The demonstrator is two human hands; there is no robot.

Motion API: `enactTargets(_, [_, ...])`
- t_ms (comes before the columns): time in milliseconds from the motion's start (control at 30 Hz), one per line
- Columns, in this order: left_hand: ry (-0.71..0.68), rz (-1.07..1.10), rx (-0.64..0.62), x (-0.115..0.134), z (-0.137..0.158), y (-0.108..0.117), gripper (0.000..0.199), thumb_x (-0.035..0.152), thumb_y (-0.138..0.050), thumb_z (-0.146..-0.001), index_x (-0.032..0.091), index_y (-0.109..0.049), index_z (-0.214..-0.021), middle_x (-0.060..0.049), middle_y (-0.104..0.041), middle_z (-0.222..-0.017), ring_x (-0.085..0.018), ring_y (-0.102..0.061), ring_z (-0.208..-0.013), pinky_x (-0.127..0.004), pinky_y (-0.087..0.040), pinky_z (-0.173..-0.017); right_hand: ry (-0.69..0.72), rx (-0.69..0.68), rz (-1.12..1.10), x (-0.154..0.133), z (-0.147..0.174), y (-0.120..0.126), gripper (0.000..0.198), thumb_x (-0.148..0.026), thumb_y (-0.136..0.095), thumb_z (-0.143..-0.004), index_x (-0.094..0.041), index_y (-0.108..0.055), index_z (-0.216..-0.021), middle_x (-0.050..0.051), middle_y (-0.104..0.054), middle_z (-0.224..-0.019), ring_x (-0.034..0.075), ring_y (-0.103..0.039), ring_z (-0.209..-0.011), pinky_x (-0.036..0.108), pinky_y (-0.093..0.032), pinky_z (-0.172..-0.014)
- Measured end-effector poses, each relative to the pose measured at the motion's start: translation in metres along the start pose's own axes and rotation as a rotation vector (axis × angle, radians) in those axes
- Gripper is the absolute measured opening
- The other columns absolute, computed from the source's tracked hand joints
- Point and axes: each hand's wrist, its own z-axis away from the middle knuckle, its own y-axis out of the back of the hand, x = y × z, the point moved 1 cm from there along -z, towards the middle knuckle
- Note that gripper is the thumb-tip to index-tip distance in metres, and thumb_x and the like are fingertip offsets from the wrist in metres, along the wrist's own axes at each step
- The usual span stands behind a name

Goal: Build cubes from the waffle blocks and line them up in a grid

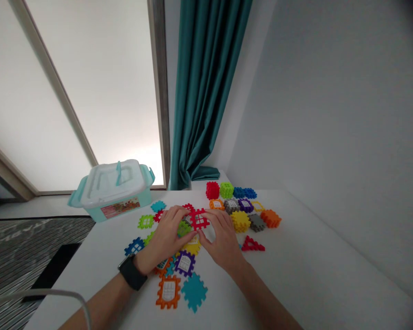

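A red toothed plastic building tile with a window grid [200, 220] is held up between my two hands, over the loose tiles. My right hand [223, 236] pinches its right side, thumb below and fingers above. At its left edge, my left hand [170, 231] has its fingers and thumb curved round; the exact contact is partly hidden. Below the hands lie a yellow tile [192, 246], a purple window tile [185, 263] and a green tile [183, 228]. Closer to me are an orange window tile [168, 292] and a turquoise tile [194, 292].
Stacked tiles in several colours, such as a yellow stack [241, 222] and an orange stack [271, 218], stand right of my hands. A red triangle piece [252, 244] lies nearby. A lidded storage box [115, 190] stands at the back left. A white cable [55, 291] crosses the lower left.
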Motion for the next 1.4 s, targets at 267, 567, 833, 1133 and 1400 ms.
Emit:
enactTargets(267, [-0.004, -0.063, -0.121, -0.006, -0.019, -0.036, 0.03, 0.03, -0.062, -0.091, 0.021, -0.055, -0.119, -0.009, -0.063, -0.117, -0.029, -0.058, -0.111, -0.047, -0.047, -0.094, -0.07, 0.046, 0.164, 0.024, -0.008, 0.014, 0.028, -0.02, -0.06, -0.085, -0.021, -0.061, -0.112, 0.01, -0.068, -0.115, 0.028, -0.058, -0.114, 0.045, -0.044, -0.101])
enactTargets(567, [-0.053, -0.146, -0.263, -0.016, -0.006, -0.054, 0.023, 0.024, -0.062, -0.09, 0.024, -0.063, -0.113, -0.01, -0.058, -0.132, -0.031, -0.052, -0.126, -0.051, -0.043, -0.104, -0.168, -0.007, 0.144, 0.069, -0.027, 0.017, 0.024, -0.026, -0.059, -0.087, -0.021, -0.061, -0.11, 0.01, -0.07, -0.116, 0.029, -0.058, -0.112, 0.046, -0.042, -0.1])
enactTargets(833, [-0.035, -0.116, -0.309, -0.014, -0.008, -0.052, 0.023, 0.025, -0.062, -0.09, 0.025, -0.064, -0.113, -0.01, -0.059, -0.13, -0.031, -0.053, -0.125, -0.052, -0.045, -0.103, -0.282, -0.14, 0.2, 0.12, -0.066, -0.005, 0.015, -0.028, -0.06, -0.086, -0.022, -0.064, -0.098, 0.008, -0.071, -0.107, 0.028, -0.058, -0.106, 0.042, -0.042, -0.095])
enactTargets(1133, [-0.022, -0.121, -0.328, -0.015, -0.008, -0.054, 0.022, 0.021, -0.062, -0.089, 0.025, -0.064, -0.11, -0.009, -0.06, -0.128, -0.031, -0.053, -0.124, -0.053, -0.045, -0.103, -0.307, -0.266, 0.307, 0.148, -0.094, -0.025, 0.019, -0.028, -0.06, -0.087, -0.021, -0.064, -0.104, 0.008, -0.071, -0.108, 0.029, -0.057, -0.106, 0.041, -0.04, -0.091])
enactTargets(1400, [-0.025, -0.115, -0.321, -0.015, -0.009, -0.054, 0.024, 0.02, -0.063, -0.088, 0.026, -0.063, -0.111, -0.009, -0.06, -0.126, -0.031, -0.054, -0.123, -0.053, -0.045, -0.103, -0.299, -0.292, 0.318, 0.154, -0.095, -0.036, 0.02, -0.028, -0.058, -0.088, -0.022, -0.065, -0.105, 0.009, -0.071, -0.115, 0.029, -0.057, -0.107, 0.042, -0.041, -0.09])
